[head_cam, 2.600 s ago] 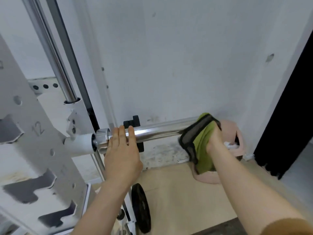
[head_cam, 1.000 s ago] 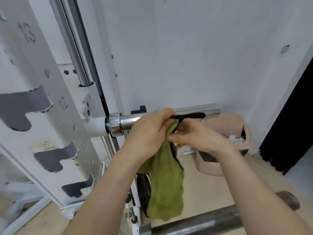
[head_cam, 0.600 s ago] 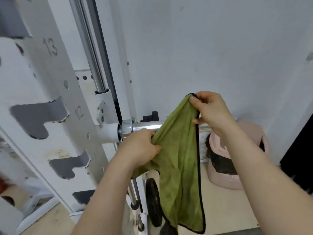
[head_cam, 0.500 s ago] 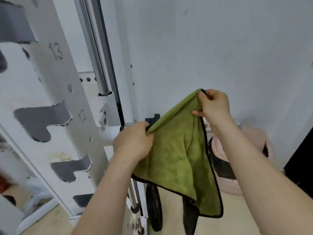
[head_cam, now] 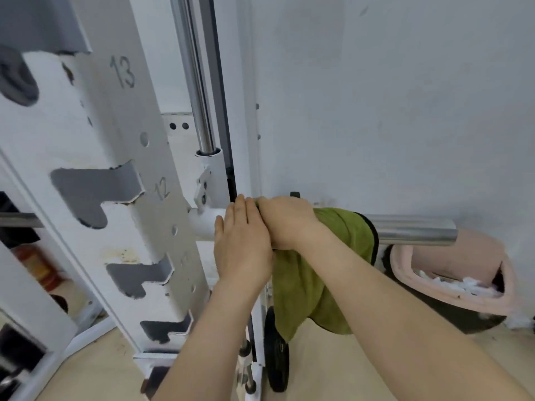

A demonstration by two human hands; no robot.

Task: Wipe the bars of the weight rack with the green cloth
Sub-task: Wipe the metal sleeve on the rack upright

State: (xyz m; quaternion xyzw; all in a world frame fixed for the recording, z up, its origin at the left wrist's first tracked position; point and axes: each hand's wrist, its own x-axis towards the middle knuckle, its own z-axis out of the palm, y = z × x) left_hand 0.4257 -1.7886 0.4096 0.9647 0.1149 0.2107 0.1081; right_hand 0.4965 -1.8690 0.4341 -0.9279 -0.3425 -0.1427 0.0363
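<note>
Your right hand [head_cam: 286,221] curls round the green cloth [head_cam: 341,235] draped over the bar [head_cam: 414,230]; your left hand [head_cam: 243,244] lies alongside (fingers [head_cam: 240,209] straight). Left of your fingers stands the rack upright [head_cam: 130,198], below them a weight plate [head_cam: 278,357].

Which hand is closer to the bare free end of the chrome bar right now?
Right. The right hand grips the green cloth on the chrome bar, on the side toward its free end. The left hand lies farther away, by the white collar.

Bright, even light (edges warped)
</note>
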